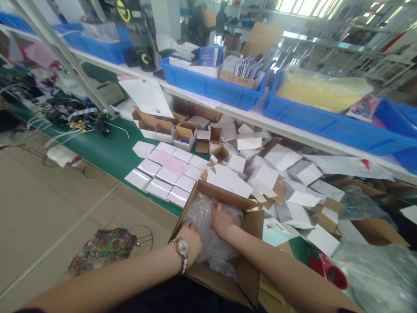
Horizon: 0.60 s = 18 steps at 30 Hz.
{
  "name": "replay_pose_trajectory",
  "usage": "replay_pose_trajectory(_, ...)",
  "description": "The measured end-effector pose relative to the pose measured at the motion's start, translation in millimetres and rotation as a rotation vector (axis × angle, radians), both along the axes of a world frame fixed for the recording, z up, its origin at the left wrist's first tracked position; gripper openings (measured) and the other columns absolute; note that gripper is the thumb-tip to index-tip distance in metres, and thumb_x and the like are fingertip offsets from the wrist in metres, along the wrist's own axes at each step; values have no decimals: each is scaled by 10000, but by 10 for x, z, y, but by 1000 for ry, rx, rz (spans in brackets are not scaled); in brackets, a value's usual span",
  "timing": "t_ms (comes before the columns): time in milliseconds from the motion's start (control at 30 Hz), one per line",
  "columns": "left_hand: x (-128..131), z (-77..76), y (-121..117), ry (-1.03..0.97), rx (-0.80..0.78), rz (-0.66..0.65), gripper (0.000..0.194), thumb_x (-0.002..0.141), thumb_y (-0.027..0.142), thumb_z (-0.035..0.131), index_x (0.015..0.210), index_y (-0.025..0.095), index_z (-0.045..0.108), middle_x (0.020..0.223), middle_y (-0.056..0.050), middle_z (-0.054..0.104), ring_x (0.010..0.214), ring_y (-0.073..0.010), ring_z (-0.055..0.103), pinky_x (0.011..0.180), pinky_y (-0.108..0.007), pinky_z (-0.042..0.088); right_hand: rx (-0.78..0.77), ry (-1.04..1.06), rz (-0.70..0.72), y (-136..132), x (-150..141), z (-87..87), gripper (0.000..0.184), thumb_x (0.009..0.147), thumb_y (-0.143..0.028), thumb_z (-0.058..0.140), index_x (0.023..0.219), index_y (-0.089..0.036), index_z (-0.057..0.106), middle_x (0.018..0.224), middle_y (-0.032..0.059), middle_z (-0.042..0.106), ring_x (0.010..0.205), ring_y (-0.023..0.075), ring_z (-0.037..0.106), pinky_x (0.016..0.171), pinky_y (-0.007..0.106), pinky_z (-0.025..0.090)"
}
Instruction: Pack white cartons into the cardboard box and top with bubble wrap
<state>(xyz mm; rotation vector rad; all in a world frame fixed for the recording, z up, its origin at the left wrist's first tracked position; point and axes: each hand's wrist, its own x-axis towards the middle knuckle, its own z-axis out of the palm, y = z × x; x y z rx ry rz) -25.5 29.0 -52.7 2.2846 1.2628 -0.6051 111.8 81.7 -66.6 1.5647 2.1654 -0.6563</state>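
An open brown cardboard box [250, 226] stands at the near edge of the workbench, in front of my body. Inside it lies a crumpled bundle of clear plastic wrap [221, 256], perhaps bubble wrap. At the left side of the bundle is my left hand [191, 240], a watch on its wrist, its fingers curled against the plastic. My right hand [221, 219] reaches in from the right and has its bent fingers closed on the top of the wrap. Whatever the plastic may cover is hidden.
Flat white boxes [159, 174] lie in rows with a pink sheet [170, 162] on them. Many loose white cartons [270, 174] are heaped to the right. Blue bins [211, 82] line the shelf above. A red tape dispenser [329, 269] sits at the right.
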Motion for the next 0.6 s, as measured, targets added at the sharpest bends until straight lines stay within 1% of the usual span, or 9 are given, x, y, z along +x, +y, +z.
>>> replay_pose_trajectory(67,-207,310,77,-180,87,-18,186,880,133,556,942,164,728,969,-121,728,1002,-290,649,927,-459,497,-17,69,6,-27,247,215,513,871,-239,714,1350,-153,553,1431,190,517,1099,277,645,931,393,547)
replay_pose_trajectory(133,-478,523,148,-382,333,123,139,905,228,565,980,159,659,1062,-115,677,1041,-272,609,932,-429,503,-2,191,12,-99,592,430,362,921,-228,619,1280,-179,614,1372,131,589,1126,237,635,975,319,507)
replay_pose_trajectory(167,-614,569,169,-462,449,220,168,926,277,547,1007,155,630,1078,-117,657,1055,-266,597,948,-426,503,37,255,-23,-159,789,511,292,971,-224,513,1236,-203,635,1299,89,640,1128,205,630,988,296,490)
replay_pose_trajectory(233,-831,540,164,-602,529,328,281,939,349,529,1142,159,571,1147,-116,631,1091,-252,592,951,-398,522,221,441,-259,-336,1193,583,278,996,-273,412,1096,-197,660,1108,84,704,986,200,664,891,314,529)
replay_pose_trajectory(333,-950,341,72,-720,415,318,367,943,321,518,1286,193,504,1262,-101,600,1141,-222,597,945,-345,545,402,694,-656,-683,1649,533,250,944,-412,505,987,-206,639,909,72,702,763,211,671,695,332,555)
replay_pose_trajectory(400,-913,245,11,-753,394,323,336,951,253,491,1281,196,514,1276,-100,591,1148,-204,595,942,-318,547,423,740,-713,-871,1736,519,238,933,-413,536,1002,-207,634,883,68,690,742,208,666,656,323,549)
replay_pose_trajectory(433,-877,231,-7,-757,423,336,311,954,225,474,1258,184,529,1258,-106,594,1140,-201,594,940,-315,545,429,732,-665,-928,1702,542,225,947,-388,520,1008,-207,640,891,72,687,760,207,664,663,321,546)
replay_pose_trajectory(500,-791,271,-10,-715,515,324,243,964,185,440,1159,161,583,1161,-113,623,1076,-208,601,921,-336,541,384,641,-418,-952,1504,640,225,975,-300,464,979,-211,670,905,83,688,822,221,653,718,345,538)
replay_pose_trajectory(600,-645,376,28,-518,523,75,221,967,165,438,964,173,660,1009,-96,671,988,-235,604,930,-416,507,101,312,64,-836,1030,755,263,934,-153,469,863,-190,719,879,111,710,909,286,650,844,449,514)
